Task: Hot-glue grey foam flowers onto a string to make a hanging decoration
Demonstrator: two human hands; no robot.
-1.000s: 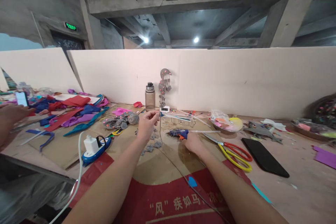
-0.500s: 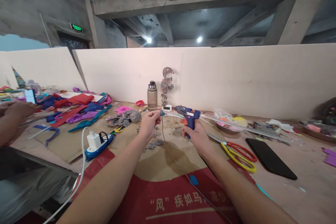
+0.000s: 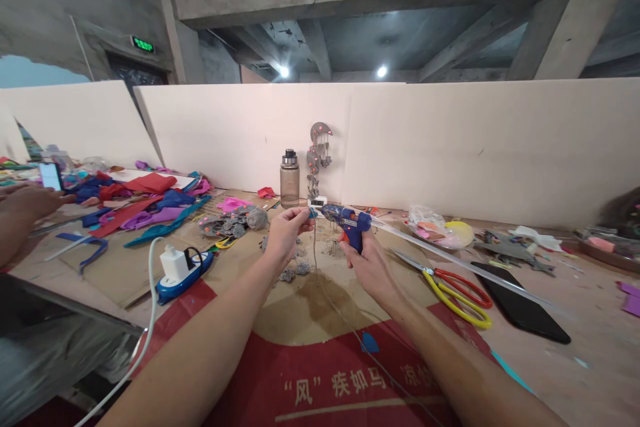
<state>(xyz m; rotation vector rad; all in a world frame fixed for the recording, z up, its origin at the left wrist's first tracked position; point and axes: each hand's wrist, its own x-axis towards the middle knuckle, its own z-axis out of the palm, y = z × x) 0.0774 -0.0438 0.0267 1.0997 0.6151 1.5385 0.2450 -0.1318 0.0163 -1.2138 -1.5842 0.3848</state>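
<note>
My left hand [image 3: 289, 232] pinches a small blue piece [image 3: 313, 213] at its fingertips, over the middle of the table. A thin grey cord [image 3: 316, 260] hangs down from beside that piece and runs across the paper toward me. My right hand [image 3: 364, 255] is wrapped round the handle of a blue glue gun [image 3: 353, 223]. The gun's nozzle points left and is at or very near the blue piece; whether they touch I cannot tell. A long clear glue stick [image 3: 450, 255] sticks out behind the gun. Small grey clumps [image 3: 302, 268] lie below my left hand.
A bottle [image 3: 289, 180] stands behind my left hand. Yellow-and-red-handled scissors [image 3: 457, 293] and a black phone [image 3: 520, 303] lie right. A blue power strip [image 3: 184, 280] and coloured felt scraps [image 3: 150, 207] lie left. Another person's hand [image 3: 35, 200] is near a lit phone [image 3: 51, 177] at far left.
The glue gun has moved slightly left and its nozzle is now close to the blue piece. Its clear stick has swung lower at the right, now passing over the black phone.
</note>
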